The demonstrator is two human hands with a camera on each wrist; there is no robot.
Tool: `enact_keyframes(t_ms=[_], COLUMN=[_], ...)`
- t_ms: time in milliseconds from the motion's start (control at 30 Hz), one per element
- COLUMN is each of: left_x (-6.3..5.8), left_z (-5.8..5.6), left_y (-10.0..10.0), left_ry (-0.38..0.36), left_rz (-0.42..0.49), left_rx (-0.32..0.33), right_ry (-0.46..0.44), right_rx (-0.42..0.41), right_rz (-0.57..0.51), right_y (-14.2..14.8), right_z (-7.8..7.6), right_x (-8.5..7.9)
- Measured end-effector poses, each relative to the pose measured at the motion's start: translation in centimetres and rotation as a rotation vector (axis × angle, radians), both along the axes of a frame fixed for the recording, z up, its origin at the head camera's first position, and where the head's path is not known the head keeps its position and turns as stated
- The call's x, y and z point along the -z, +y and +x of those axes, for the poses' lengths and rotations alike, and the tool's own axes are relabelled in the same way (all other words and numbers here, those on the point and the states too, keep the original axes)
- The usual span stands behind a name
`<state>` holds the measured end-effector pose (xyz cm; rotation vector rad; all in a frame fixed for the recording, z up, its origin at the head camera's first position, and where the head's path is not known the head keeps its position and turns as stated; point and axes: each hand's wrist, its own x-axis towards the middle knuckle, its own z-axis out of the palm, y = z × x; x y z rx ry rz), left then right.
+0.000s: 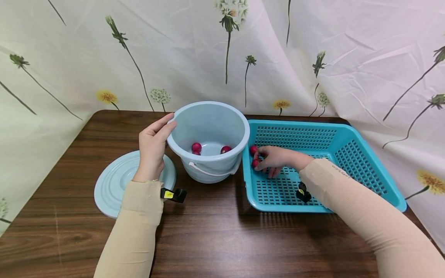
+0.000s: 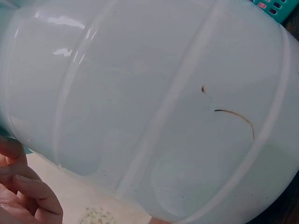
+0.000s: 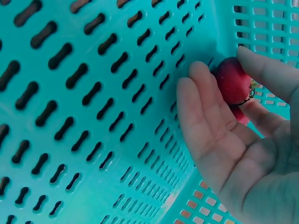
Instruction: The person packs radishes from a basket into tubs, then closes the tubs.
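My left hand (image 1: 152,148) grips the left rim of a light blue bucket (image 1: 208,170), its fingers curled at the edge in the left wrist view. Inside the bucket lie red radishes (image 1: 196,147), partly hidden by the front wall. My right hand (image 1: 276,158) is down in the turquoise perforated basket (image 1: 326,208), at its left end. Between thumb and fingers it pinches a round red radish (image 3: 232,81) with a small greenish tip. Another radish (image 1: 253,150) sits just behind it against the basket wall; in the right wrist view it is mostly covered.
A round light blue lid (image 1: 107,193) lies flat on the dark wooden table (image 1: 208,231), left of the bucket and partly under my left forearm. The bucket's white handle (image 1: 212,173) hangs at its front. A flower-printed cloth (image 1: 194,50) stands behind the table.
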<state>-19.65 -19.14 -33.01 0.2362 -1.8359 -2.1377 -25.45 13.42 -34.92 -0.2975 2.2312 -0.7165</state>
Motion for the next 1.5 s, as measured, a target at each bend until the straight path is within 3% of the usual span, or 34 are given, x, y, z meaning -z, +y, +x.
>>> enact_keyframes(t_ms=[567,1133,1500], left_x=[0.1,0.3,0.3], left_z=[0.0,-0.1,-0.1], left_y=[0.0,-0.2,-0.1], left_ry=[0.01,0.016,0.02], left_rz=[0.01,0.016,0.023], left_rx=[0.004,0.003,0.011], right_ry=[0.034,0.029,0.049], right_rx=[0.027,0.035,0.042], right_rz=[-0.111,-0.127,-0.205], right_y=[0.4,0.3,0.8], right_z=[0.0,0.1,0.0], right_x=[-0.9,-1.6,-1.6])
